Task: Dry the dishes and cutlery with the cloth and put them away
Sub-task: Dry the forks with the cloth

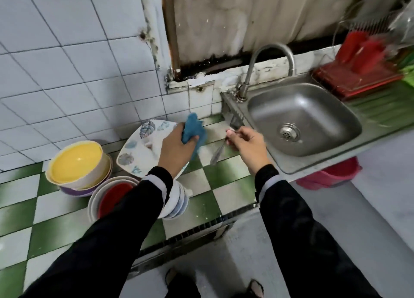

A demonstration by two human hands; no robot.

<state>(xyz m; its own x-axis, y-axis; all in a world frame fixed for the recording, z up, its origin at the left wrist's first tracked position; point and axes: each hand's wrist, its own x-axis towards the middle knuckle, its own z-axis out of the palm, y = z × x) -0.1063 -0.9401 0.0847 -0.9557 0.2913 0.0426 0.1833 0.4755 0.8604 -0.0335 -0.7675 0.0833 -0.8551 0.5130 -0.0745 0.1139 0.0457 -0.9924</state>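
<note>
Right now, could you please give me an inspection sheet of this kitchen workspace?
Surface: green-and-white tiled counter beside a steel sink.
Job's things: blue cloth; fork, blurred; leaf-patterned plate; yellow bowl stacked on others; bowl stack with a red inside.
Clutter: nothing seen.
Hands: left hand grips the cloth; right hand holds the fork.
Cables: nothing seen.
Surroundings: tiled wall, faucet, red dish rack right of the sink, pink bucket below.
</note>
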